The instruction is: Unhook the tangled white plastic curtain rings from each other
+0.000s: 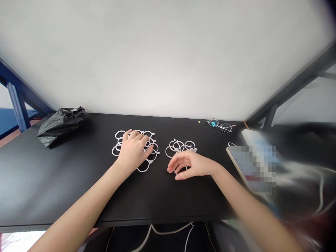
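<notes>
Two heaps of thin white plastic rings lie on a black table (52, 175). My left hand (135, 148) rests palm down on the larger heap (147, 154), its fingers spread flat over the rings. The smaller heap (181, 145) lies to the right of it. My right hand (193, 164) hovers just in front of that heap, fingers loosely curled and apart, fingertips pointing left. A ring shows partly under the right fingers; whether they grip it is unclear.
A crumpled black plastic bag (61, 124) sits at the back left. A pair of glasses (220, 126) lies at the back right near the white wall. A tablet-like device (252, 164) with a white cable lies at the right. More cables hang below the front edge.
</notes>
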`<action>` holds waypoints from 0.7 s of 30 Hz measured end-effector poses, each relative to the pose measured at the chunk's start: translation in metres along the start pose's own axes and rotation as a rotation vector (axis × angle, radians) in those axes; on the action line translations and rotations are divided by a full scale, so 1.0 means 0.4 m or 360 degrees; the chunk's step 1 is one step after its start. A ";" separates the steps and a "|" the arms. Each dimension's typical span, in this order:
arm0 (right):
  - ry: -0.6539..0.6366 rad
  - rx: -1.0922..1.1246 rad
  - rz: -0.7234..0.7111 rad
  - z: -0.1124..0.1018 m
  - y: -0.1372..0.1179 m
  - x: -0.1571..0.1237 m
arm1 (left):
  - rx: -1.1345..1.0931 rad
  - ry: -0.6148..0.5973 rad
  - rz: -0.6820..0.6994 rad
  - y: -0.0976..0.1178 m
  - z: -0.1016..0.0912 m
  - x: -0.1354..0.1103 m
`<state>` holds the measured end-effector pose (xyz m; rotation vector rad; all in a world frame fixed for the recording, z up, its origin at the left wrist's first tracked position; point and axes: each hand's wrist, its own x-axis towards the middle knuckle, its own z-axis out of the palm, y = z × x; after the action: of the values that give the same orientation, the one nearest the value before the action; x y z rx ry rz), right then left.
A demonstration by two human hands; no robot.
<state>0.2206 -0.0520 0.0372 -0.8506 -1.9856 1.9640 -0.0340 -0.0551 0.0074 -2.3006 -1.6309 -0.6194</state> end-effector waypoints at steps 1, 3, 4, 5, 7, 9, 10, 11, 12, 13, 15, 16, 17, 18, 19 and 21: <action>0.0068 0.0017 -0.0062 0.003 0.001 0.003 | -0.0005 -0.0008 -0.0007 0.000 0.000 0.000; 0.0240 -0.0030 -0.0133 0.003 0.004 0.006 | -0.0015 -0.0020 -0.0014 -0.001 0.000 -0.001; 0.0331 -0.0101 -0.0142 -0.001 0.006 0.006 | -0.0021 -0.0022 -0.0012 -0.001 0.000 -0.001; 0.0407 -0.0196 -0.0134 -0.006 0.008 0.004 | -0.0030 -0.0018 -0.0010 0.000 0.000 -0.001; 0.0455 -0.0383 -0.0080 -0.018 0.012 -0.002 | -0.0061 0.0011 -0.0006 0.003 -0.001 -0.001; 0.0379 -0.0495 -0.0013 -0.025 0.015 -0.006 | -0.0119 0.0058 0.0002 0.011 -0.004 0.001; 0.0340 -0.0536 0.0008 -0.025 0.015 -0.007 | -0.0162 0.0079 0.0012 0.017 -0.006 0.002; 0.0320 -0.0580 0.0014 -0.022 0.016 -0.006 | -0.0214 0.0095 0.0031 0.022 -0.007 0.003; 0.0324 -0.0629 0.0002 -0.017 0.015 -0.004 | -0.0271 0.0106 0.0059 0.028 -0.009 0.004; 0.0346 -0.0681 -0.0022 -0.012 0.015 -0.002 | -0.0330 0.0114 0.0094 0.034 -0.011 0.005; 0.0402 -0.0764 -0.0082 0.000 0.015 0.004 | -0.0439 0.0137 0.0184 0.045 -0.014 0.006; 0.0427 -0.0788 -0.0115 0.005 0.015 0.007 | -0.0487 0.0148 0.0238 0.050 -0.016 0.006; 0.0453 -0.0798 -0.0146 0.008 0.016 0.010 | -0.0532 0.0157 0.0295 0.055 -0.019 0.004; 0.0485 -0.0795 -0.0178 0.011 0.016 0.012 | -0.0576 0.0164 0.0353 0.060 -0.023 0.003; 0.0529 -0.0777 -0.0215 0.013 0.016 0.014 | -0.0624 0.0166 0.0406 0.064 -0.027 0.001; 0.0654 -0.0684 -0.0315 0.015 0.016 0.017 | -0.0741 0.0127 0.0511 0.073 -0.038 -0.005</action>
<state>0.2136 -0.0538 0.0290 -1.0044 -2.1562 1.1561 -0.0100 -0.0733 0.0209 -2.7331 -1.1296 -1.0833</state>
